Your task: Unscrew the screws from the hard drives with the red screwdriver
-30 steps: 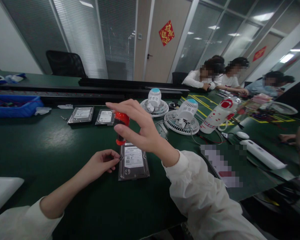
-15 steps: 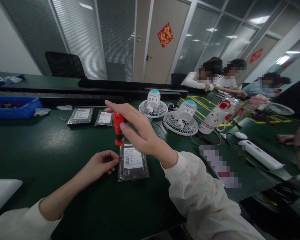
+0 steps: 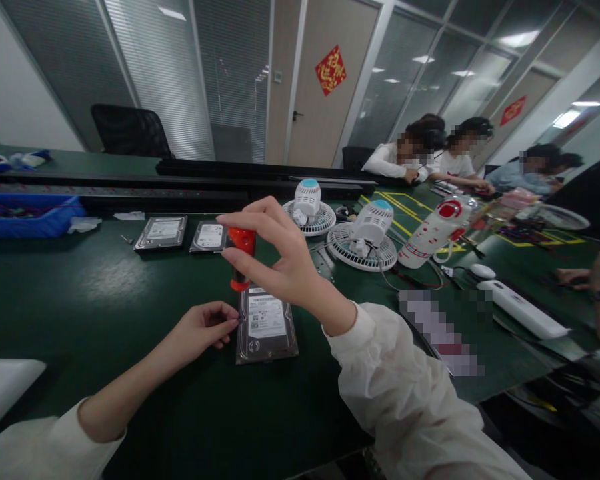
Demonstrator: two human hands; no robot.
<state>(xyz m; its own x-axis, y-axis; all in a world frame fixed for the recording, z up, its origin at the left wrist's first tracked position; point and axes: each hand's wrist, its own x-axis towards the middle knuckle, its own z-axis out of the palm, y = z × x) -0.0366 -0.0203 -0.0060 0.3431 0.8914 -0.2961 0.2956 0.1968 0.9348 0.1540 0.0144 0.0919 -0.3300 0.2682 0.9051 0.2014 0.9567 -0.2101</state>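
Observation:
A hard drive (image 3: 267,327) with a white label lies on the green table below my hands. Over its upper left edge stands a screwdriver (image 3: 240,277) with a red and black handle, roughly upright. My right hand (image 3: 275,253) has thumb and fingers curled around the upper handle. The fingertips of my left hand (image 3: 210,323) are pinched together at the drive's left edge, just under the screwdriver; what they hold, if anything, is too small to make out. The screwdriver's tip cannot be made out either.
Two more hard drives, one farther left (image 3: 161,232) and one nearer (image 3: 209,237), lie behind. A blue bin (image 3: 30,223) stands at left. Two white fans (image 3: 363,243), a bottle (image 3: 430,233) and a power strip (image 3: 523,310) are on the right. Several people sit beyond.
My right hand's fingers have shifted around the screwdriver handle, from stretched forward to more bent, with the thumb farther left. My left hand and the hard drive stay in place.

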